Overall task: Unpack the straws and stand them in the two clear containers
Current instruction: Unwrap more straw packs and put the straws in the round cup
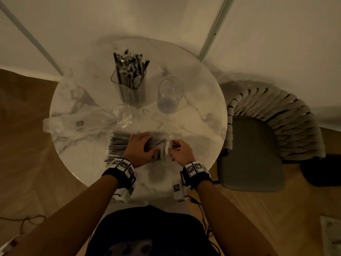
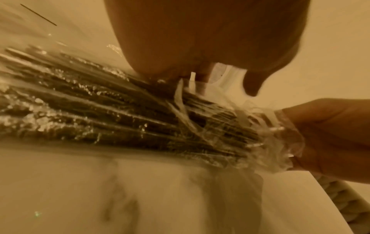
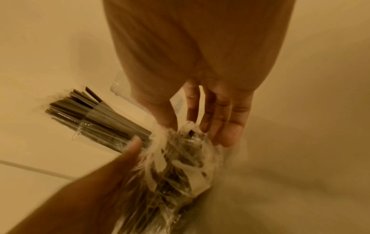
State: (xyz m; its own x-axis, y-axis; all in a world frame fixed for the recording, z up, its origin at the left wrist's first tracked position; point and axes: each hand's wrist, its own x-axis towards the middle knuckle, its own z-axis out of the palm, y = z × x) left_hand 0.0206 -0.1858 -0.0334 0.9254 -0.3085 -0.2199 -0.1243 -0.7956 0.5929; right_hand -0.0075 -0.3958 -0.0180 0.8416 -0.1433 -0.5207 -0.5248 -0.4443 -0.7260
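A pack of dark straws in clear plastic wrap lies near the front of the round marble table. My left hand grips the pack around its middle, its thumb over the top. My right hand pinches the crumpled wrap at the pack's right end, with the wrap held between thumb and fingers. At the back stands a square clear container full of dark straws. To its right a round clear container stands empty.
An empty crumpled plastic bag lies on the table's left side, hanging over the edge. A chair with a woven back stands to the right of the table. White walls close in behind it. Cables trail on the wooden floor.
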